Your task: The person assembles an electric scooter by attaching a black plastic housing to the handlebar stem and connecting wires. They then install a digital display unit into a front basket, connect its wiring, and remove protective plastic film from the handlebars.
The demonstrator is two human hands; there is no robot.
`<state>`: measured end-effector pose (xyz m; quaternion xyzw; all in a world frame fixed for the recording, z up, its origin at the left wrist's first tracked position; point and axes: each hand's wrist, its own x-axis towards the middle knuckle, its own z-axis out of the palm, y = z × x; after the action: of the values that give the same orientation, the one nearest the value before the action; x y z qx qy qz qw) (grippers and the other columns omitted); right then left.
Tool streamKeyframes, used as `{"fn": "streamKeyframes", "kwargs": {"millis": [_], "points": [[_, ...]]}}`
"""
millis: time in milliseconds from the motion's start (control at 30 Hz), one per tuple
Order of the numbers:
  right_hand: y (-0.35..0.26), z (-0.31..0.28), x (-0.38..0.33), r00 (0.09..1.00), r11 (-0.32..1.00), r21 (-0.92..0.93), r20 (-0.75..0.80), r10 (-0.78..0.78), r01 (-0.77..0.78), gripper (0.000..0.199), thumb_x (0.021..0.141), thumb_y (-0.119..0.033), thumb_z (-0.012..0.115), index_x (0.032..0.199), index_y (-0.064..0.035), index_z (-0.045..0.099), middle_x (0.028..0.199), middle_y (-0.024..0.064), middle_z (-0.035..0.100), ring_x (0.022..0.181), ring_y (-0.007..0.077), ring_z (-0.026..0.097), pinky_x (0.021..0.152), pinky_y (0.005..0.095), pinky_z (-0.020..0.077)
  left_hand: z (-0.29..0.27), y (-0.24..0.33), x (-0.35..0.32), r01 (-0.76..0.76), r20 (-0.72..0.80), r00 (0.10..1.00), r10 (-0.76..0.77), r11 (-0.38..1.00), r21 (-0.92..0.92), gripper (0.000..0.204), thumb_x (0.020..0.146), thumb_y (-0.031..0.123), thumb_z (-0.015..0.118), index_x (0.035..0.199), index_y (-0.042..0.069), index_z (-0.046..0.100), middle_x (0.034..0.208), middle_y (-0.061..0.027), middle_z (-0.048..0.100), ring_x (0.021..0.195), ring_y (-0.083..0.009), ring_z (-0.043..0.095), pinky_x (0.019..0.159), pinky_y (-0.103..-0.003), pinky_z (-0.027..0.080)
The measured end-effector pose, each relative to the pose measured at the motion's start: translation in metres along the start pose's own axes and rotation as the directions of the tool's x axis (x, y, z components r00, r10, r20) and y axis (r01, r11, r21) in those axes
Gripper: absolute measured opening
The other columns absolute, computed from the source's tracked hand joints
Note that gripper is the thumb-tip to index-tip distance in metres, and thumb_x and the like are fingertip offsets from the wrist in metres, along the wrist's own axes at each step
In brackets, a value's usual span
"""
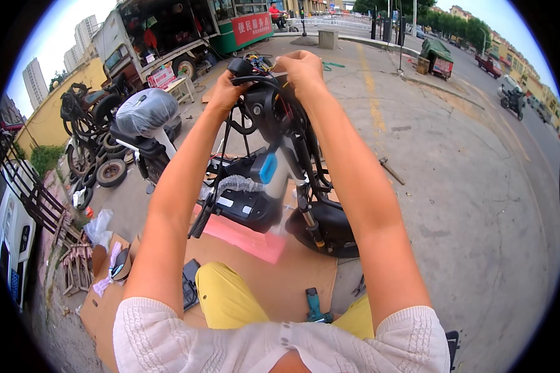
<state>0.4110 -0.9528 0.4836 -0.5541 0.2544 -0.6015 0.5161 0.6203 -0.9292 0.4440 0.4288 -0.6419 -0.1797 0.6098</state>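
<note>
A partly assembled black electric scooter (269,115) stands in front of me, its front wheel (323,227) turned to the right. My left hand (226,94) is closed round a black part at the top of its handlebar area, beside a bundle of coloured wires (259,62). On the other side of that bundle, my right hand (302,69) has its fingers pinched together at the wire ends. The exact wire between those fingertips is too small to make out. Black cables (246,127) hang below my hands.
Cardboard (302,273) lies under the scooter, with pink foam (246,236) and a teal power drill (317,306) on it. A hammer (392,171) rests on the concrete at right. Left are a plastic-wrapped seat (146,112) and old tyres (112,173). An open truck (162,37) stands behind.
</note>
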Motion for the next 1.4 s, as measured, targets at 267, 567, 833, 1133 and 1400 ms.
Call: {"fn": "streamKeyframes", "kwargs": {"millis": [267, 567, 833, 1133, 1400], "points": [[0.008, -0.041, -0.022, 0.964, 0.966, -0.044, -0.071, -0.257, 0.254, 0.029, 0.080, -0.013, 0.069, 0.101, 0.0045, 0.061, 0.083, 0.0113, 0.068, 0.051, 0.0115, 0.055, 0.046, 0.0254, 0.0432, 0.000, 0.009, -0.018, 0.022, -0.020, 1.000, -0.023, 0.999, -0.045, 0.026, 0.084, 0.000, 0.066, 0.108, 0.004, 0.060, 0.093, -0.0032, 0.065, 0.081, -0.0116, 0.061, 0.072, -0.025, 0.049], [0.038, -0.059, 0.011, 0.931, 0.924, -0.185, -0.082, -0.354, 0.335, 0.041, 0.082, -0.019, 0.069, 0.117, -0.0025, 0.055, 0.097, 0.0155, 0.063, 0.084, 0.0234, 0.064, 0.072, 0.0354, 0.0510, 0.019, 0.027, -0.024, 0.077, 0.006, 0.997, -0.077, 0.997, -0.015, 0.016, 0.080, 0.002, 0.058, 0.095, 0.005, 0.064, 0.082, 0.0015, 0.060, 0.072, -0.0093, 0.052, 0.067, -0.026, 0.040], [0.019, -0.068, -0.057, 0.951, 0.947, 0.147, -0.167, -0.259, 0.284, 0.016, 0.090, -0.006, 0.060, 0.101, 0.0047, 0.054, 0.090, 0.0122, 0.062, 0.076, 0.0165, 0.065, 0.066, 0.0264, 0.0559, -0.021, -0.009, -0.018, 0.106, -0.006, 0.994, -0.106, 0.992, 0.075, 0.022, 0.077, 0.002, 0.063, 0.098, 0.007, 0.061, 0.084, -0.0021, 0.063, 0.073, -0.0134, 0.059, 0.066, -0.027, 0.047], [0.062, -0.096, -0.084, 0.986, 0.946, 0.284, -0.088, -0.139, 0.159, 0.014, 0.092, 0.003, 0.052, 0.106, 0.0075, 0.054, 0.101, 0.0167, 0.062, 0.089, 0.0217, 0.067, 0.077, 0.0289, 0.0582, -0.008, -0.009, -0.019, 0.130, -0.039, 0.991, -0.128, 0.990, 0.052, 0.017, 0.077, 0.003, 0.062, 0.093, 0.006, 0.064, 0.083, -0.0007, 0.064, 0.072, -0.0123, 0.059, 0.065, -0.027, 0.047], [0.068, -0.102, -0.098, 0.991, 0.902, 0.411, -0.077, -0.110, 0.132, 0.018, 0.091, 0.002, 0.051, 0.108, 0.0085, 0.054, 0.101, 0.0182, 0.062, 0.089, 0.0229, 0.067, 0.075, 0.0292, 0.0580, -0.014, -0.011, -0.020, 0.154, -0.056, 0.987, -0.149, 0.984, 0.090, 0.019, 0.078, 0.002, 0.060, 0.097, 0.005, 0.065, 0.086, -0.0026, 0.065, 0.074, -0.0139, 0.061, 0.066, -0.028, 0.048]]}}
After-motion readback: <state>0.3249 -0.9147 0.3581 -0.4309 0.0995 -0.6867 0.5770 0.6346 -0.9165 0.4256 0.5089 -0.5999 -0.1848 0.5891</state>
